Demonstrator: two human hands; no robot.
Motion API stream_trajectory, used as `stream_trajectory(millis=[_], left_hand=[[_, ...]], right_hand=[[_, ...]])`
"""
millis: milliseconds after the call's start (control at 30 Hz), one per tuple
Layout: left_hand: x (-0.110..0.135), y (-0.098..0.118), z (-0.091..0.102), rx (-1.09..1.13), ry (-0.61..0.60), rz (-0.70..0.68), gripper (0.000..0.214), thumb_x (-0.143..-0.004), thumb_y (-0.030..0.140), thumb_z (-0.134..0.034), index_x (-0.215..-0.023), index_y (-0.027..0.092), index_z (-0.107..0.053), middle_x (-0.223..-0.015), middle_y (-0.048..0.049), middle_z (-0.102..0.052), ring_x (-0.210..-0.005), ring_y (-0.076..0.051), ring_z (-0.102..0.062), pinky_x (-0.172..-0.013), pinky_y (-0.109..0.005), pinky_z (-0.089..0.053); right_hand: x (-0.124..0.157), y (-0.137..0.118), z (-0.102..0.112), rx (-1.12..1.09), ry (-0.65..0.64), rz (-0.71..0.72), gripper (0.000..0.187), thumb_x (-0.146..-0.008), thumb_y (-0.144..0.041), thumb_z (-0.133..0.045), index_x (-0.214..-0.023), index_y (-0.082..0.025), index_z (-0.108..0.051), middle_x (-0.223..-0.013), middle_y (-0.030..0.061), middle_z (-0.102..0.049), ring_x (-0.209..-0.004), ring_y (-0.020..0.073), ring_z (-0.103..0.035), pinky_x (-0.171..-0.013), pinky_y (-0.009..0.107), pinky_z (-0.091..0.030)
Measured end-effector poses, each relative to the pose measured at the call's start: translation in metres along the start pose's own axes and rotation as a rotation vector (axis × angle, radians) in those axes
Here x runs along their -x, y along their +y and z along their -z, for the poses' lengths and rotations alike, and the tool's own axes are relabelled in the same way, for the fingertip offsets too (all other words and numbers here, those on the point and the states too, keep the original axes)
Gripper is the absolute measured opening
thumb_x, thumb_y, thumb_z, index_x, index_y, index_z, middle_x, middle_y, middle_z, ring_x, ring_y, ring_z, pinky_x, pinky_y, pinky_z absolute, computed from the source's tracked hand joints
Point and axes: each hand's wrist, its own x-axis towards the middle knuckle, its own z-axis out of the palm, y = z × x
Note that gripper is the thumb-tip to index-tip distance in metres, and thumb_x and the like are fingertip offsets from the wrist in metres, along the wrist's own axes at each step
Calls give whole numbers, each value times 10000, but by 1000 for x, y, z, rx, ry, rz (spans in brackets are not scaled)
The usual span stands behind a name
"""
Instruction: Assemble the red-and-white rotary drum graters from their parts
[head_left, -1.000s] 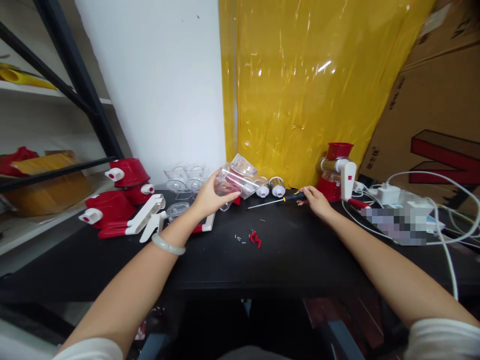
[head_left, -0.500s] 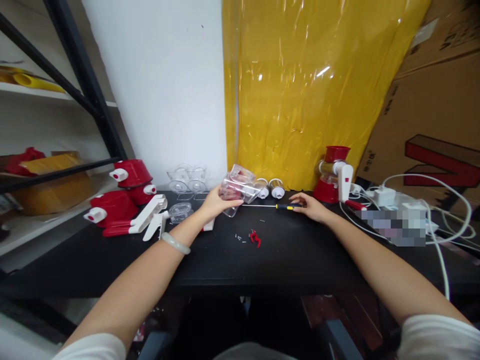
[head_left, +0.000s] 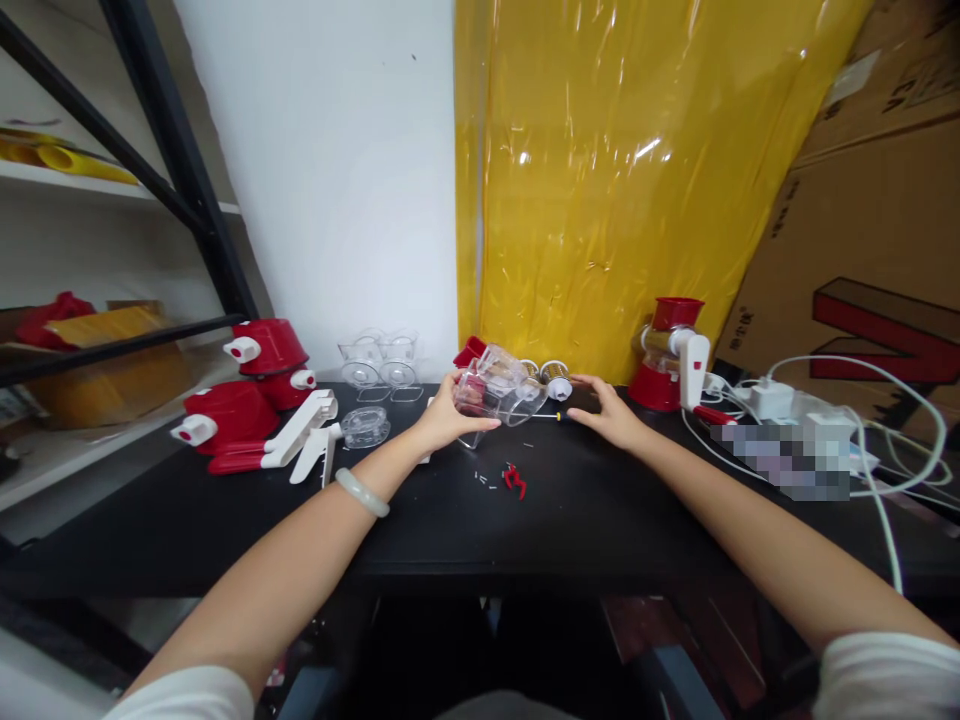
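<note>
My left hand (head_left: 442, 418) grips a clear plastic housing (head_left: 501, 393) with a red piece at its back, held low over the black table (head_left: 225, 520). My right hand (head_left: 609, 408) is closed on the handle of a thin screwdriver (head_left: 551, 417), whose shaft points left into the housing. Small screws (head_left: 484, 480) and a little red clip (head_left: 515, 481) lie on the table just in front of both hands. Two metal drums with white caps (head_left: 553, 375) stand right behind the housing.
Red and white plastic parts (head_left: 247, 415) and clear bowls (head_left: 379, 362) lie at the left. An assembled red grater (head_left: 670, 350) stands at the right, beside chargers and white cables (head_left: 870, 440). Yellow film (head_left: 615, 170) and cardboard boxes (head_left: 877, 220) rise behind; a shelf (head_left: 90, 350) stands at the left.
My left hand lowered the clear housing and moved it right. My right hand slid left with the screwdriver, bringing its tip to the housing.
</note>
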Motion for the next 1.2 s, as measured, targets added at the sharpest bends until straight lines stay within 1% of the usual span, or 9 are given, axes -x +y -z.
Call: stream_trajectory(millis=[167,367,500,633,767,833,900,1033,1200], left_hand=[[0,6,0,-16,9,-54,966,-467,243,-896,-1228,205,-303,-1045,-102,-644,-974,-239,-664,-911,-469,-518],[-2,10,-3,38,41,-49,852,-521,310,-880,-1141,203,-305,-1104,-130,-625,-993,-242,-666,-932,-474,-510],[1,12,4,-161,23,-111,912,-524,355,-876,-1214,207,-298,-1146,-129,-608,-1025,-252,-648,-950,-483,-488],[8,35,24,-592,-121,-220,831,-538,496,-837,-1207,172,-468,-1209,-155,-550,-1186,-326,-533,-1023,-490,-419],[11,64,67,-890,-89,-245,790,-654,588,-728,-1297,209,-468,-1283,-141,-497,-1238,-322,-467,-1056,-464,-382],[10,72,100,-1012,52,-274,828,-677,583,-713,-1359,229,-405,-1289,-136,-490,-1250,-331,-435,-1064,-481,-360],[8,73,138,-1142,279,-250,869,-680,552,-722,-1390,205,-361,-1306,-162,-457,-1262,-366,-391,-1066,-521,-329],[9,60,212,-1298,686,-80,799,-682,429,-743,-1352,169,-392,-1321,-197,-406,-1279,-412,-337,-1042,-542,-331],[14,37,274,-1202,857,259,799,-644,366,-781,-1317,137,-416,-1291,-247,-419,-1199,-426,-448,-979,-540,-392]], right_hand=[[-23,-48,-25,-260,-149,46,858,-632,-491,-786,-1364,-258,-404,-1405,132,-462,-1308,321,-438,-1048,538,-377],[-42,-81,-61,-766,-124,-110,794,-627,-545,-764,-1277,-309,-373,-1348,98,-502,-1136,252,-590,-945,462,-496],[-35,-88,-81,-869,-3,-176,633,-627,-510,-776,-1109,-288,-430,-1214,64,-589,-1022,213,-646,-919,425,-522],[-23,-85,-82,-827,69,-192,604,-613,-490,-791,-1058,-270,-447,-1135,58,-617,-998,215,-647,-893,412,-535],[-17,-83,-76,-789,56,-226,635,-584,-511,-800,-1043,-253,-445,-1089,71,-617,-921,226,-666,-835,403,-557],[-17,-83,-74,-775,36,-229,658,-575,-521,-802,-1048,-250,-433,-1094,74,-614,-894,224,-674,-819,405,-564],[-17,-82,-74,-756,25,-225,677,-567,-529,-803,-1056,-255,-424,-1119,76,-608,-897,224,-679,-822,408,-566],[-16,-79,-77,-725,29,-214,688,-559,-539,-806,-1062,-266,-424,-1136,80,-607,-909,235,-684,-828,421,-571],[-15,-75,-77,-688,43,-181,646,-599,-562,-780,-1055,-263,-433,-1140,88,-621,-932,247,-683,-842,437,-566]])
